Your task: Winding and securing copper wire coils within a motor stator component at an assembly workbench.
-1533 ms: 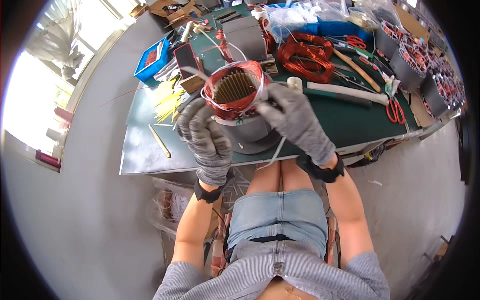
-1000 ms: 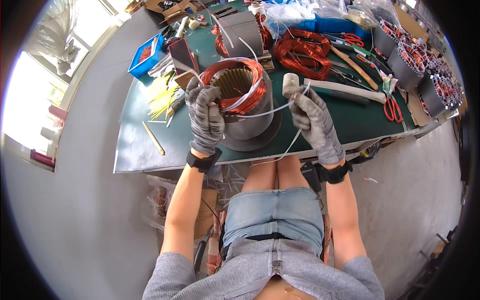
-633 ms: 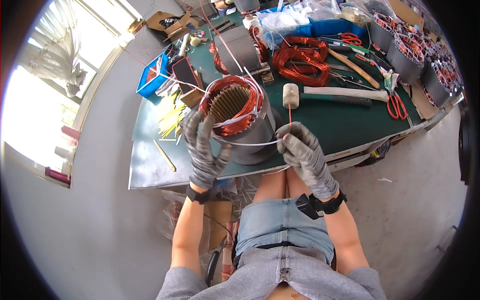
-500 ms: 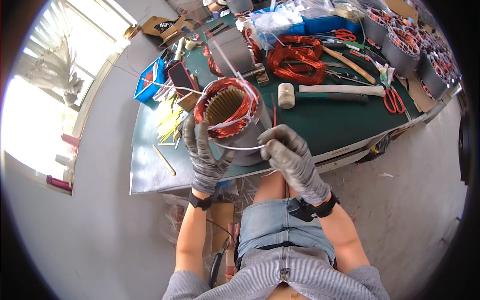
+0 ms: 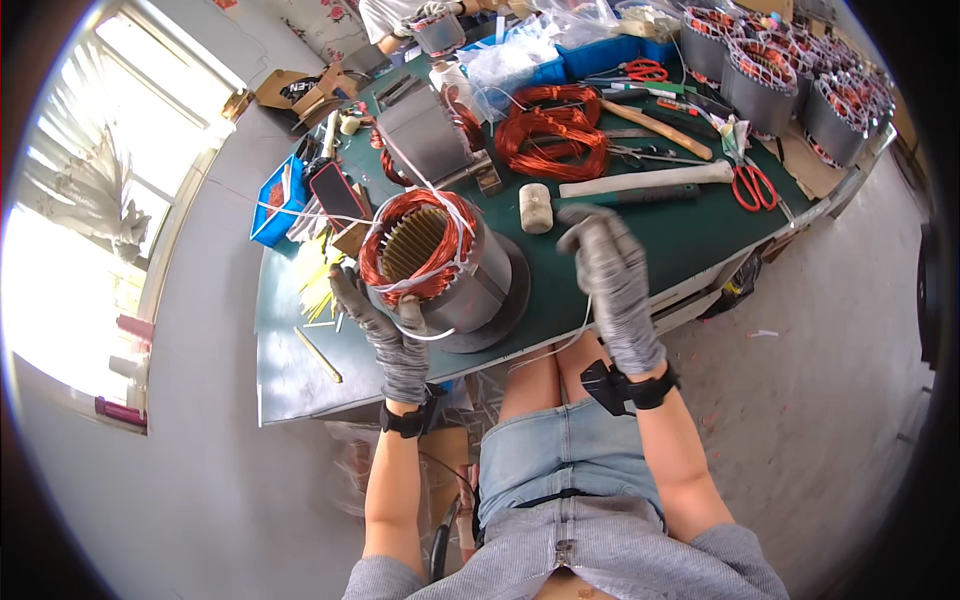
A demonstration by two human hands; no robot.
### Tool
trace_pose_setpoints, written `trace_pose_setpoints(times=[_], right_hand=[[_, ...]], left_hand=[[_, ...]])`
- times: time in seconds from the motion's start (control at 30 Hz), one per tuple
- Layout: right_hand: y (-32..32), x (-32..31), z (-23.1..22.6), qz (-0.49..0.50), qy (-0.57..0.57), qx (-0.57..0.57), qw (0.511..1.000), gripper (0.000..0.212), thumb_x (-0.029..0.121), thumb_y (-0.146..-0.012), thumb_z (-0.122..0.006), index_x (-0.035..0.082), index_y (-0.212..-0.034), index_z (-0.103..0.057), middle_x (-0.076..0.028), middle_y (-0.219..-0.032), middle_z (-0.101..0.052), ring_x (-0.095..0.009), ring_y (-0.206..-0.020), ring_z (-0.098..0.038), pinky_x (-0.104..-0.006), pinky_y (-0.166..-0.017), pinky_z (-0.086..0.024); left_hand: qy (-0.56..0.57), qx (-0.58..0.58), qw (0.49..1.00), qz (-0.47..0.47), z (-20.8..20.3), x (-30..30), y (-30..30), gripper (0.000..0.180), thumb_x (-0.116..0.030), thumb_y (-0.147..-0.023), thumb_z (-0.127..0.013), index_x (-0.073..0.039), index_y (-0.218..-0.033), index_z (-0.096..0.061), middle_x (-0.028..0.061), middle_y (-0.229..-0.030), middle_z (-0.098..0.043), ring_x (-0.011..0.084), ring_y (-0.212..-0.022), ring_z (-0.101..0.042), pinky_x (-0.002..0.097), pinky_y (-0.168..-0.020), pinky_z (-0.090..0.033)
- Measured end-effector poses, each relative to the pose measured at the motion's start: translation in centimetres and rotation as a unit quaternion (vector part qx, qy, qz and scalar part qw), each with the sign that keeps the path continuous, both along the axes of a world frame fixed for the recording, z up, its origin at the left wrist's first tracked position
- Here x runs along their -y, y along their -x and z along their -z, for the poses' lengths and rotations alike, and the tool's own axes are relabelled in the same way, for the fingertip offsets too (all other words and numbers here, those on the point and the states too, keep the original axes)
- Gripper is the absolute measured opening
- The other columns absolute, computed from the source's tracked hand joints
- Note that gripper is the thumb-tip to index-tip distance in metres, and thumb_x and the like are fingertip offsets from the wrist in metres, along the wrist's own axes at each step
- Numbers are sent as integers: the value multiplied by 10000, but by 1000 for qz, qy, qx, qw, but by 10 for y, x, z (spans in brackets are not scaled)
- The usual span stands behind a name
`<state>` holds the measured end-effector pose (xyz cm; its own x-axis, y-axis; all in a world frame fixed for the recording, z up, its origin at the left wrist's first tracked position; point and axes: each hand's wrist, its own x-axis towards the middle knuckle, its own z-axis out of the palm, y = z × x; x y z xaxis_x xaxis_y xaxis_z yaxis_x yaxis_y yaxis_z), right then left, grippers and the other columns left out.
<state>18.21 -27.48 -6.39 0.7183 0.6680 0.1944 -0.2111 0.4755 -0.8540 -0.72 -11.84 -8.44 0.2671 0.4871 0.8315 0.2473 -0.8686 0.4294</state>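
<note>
A grey motor stator [image 5: 478, 290] stands tilted on a dark round base near the table's front edge. Copper windings [image 5: 448, 270] bound with white cord ring its upper opening. My left hand [image 5: 390, 345], in a grey glove, rests against its left side, thumb at the windings and fingers spread. Right of the stator, my gloved right hand [image 5: 612, 275] is raised above the table edge with bent fingers. A thin white cord [image 5: 586, 318] runs down from that hand in a slack curve; the grip on it is partly hidden. Another white cord end sticks out below the windings.
Behind lie a second stator [image 5: 425, 135], copper wire coils [image 5: 550, 140], a white-headed mallet [image 5: 536, 208] and red-handled scissors [image 5: 753, 188]. More wound stators [image 5: 758, 90] stand at the far right. Yellow strips [image 5: 318, 280] and a blue bin [image 5: 278, 205] are left. Another person's hand [image 5: 430, 10] is at the back.
My right hand has moved up and right, away from the stator, and the cord near it now hangs slack. My left hand's fingers have spread slightly off the windings. Another person has come into view.
</note>
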Motion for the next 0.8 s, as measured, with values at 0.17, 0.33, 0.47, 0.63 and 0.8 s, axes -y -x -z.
trace_pose_setpoints(times=[0.17,0.33,0.47,0.63,0.8], right_hand=[[64,-25,51,-9,70,231,970,295,93,-883,-412,26,-1147,-524,-173,-1050,-568,-231,-928,-579,-294,-803,-453],[81,-44,77,127,101,427,890,458,85,-872,-409,11,-1315,-322,-260,-1275,-385,-402,-1146,-416,-401,-958,-360],[9,-63,71,81,61,576,811,388,93,-876,-449,-22,-1244,-406,-226,-1161,-502,-356,-1051,-505,-356,-888,-423],[17,-73,80,23,76,337,938,287,93,-881,-458,-20,-1141,-501,-212,-1071,-556,-329,-988,-539,-329,-857,-437],[35,-67,83,22,93,302,948,292,108,-917,-420,5,-1176,-509,-114,-1086,-572,-178,-1002,-528,-268,-907,-386]], left_hand=[[224,66,961,150,30,-8,11,978,-314,-780,-635,-102,-1404,88,169,-1440,-59,276,-1297,-208,374,-1047,-219],[268,154,933,186,22,17,-12,1169,-261,-638,-765,-75,-1394,107,186,-1406,-128,291,-1283,-220,358,-1059,-185],[131,-40,990,-39,35,52,-11,1135,-305,-647,-765,23,-1380,36,222,-1388,-94,311,-1283,-160,374,-1046,-188],[358,157,918,73,47,44,8,601,-259,-867,-519,-19,-1343,-242,140,-1289,-355,235,-1182,-353,355,-1008,-272],[300,152,940,58,42,13,3,447,-156,-917,-371,-1,-1328,-291,166,-1265,-390,267,-1143,-412,346,-969,-322]])
